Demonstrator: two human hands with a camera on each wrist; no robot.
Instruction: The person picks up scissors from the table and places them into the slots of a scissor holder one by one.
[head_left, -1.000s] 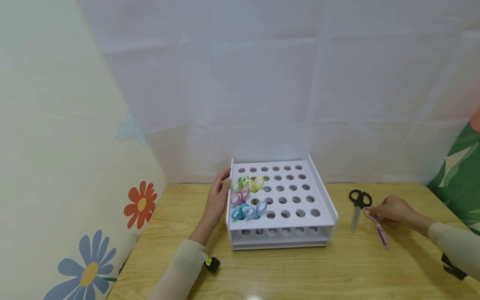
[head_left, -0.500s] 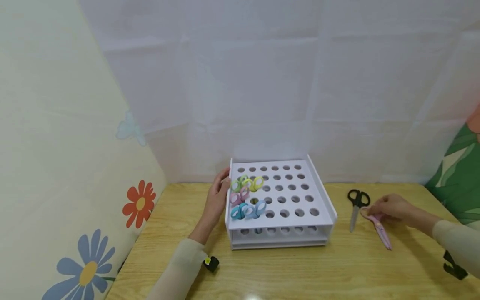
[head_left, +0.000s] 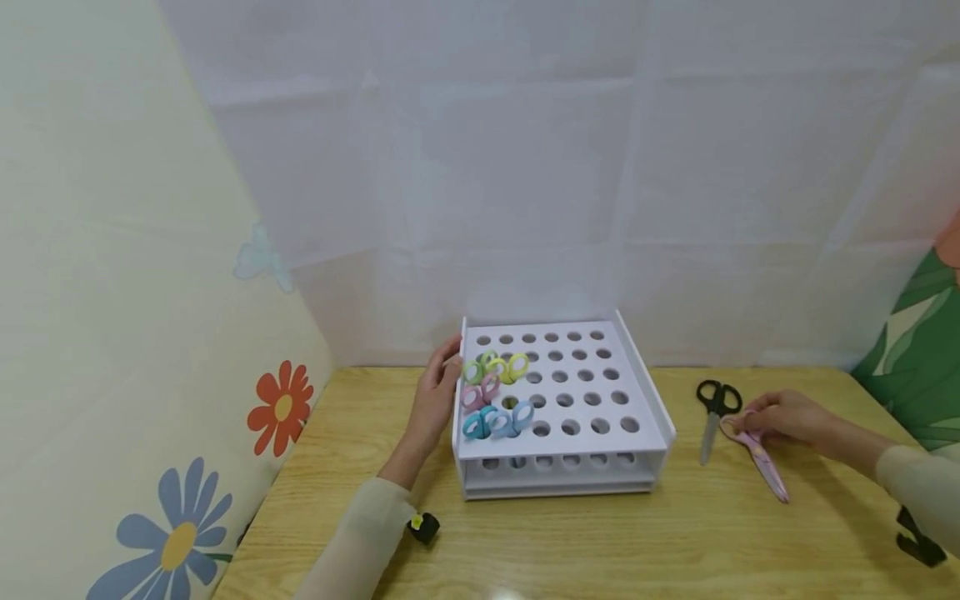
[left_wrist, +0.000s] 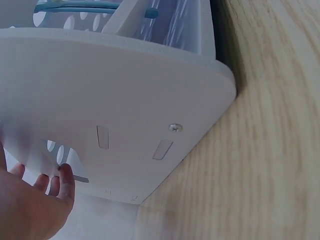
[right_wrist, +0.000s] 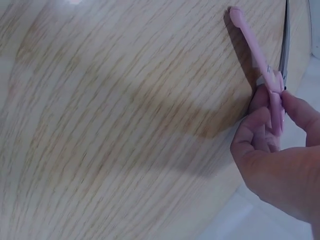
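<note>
My right hand pinches the handle loops of pink scissors at the right of the table. In the right wrist view, thumb and fingers close around the handles of these scissors, and their covered tip points away from the hand. Black-handled scissors lie just to their left. At the middle stands a white rack with rows of round holes. My left hand holds its left side wall; in the left wrist view, the fingers curl at a cutout in that wall.
Scissors stand in the rack's left holes, handles up: green, yellow, pink, teal and light blue. The wooden table meets a white sheet behind.
The pink scissors have turned slightly, their tip shifting to the right and more of their flat side showing. My left hand and the rack have stayed in place.
</note>
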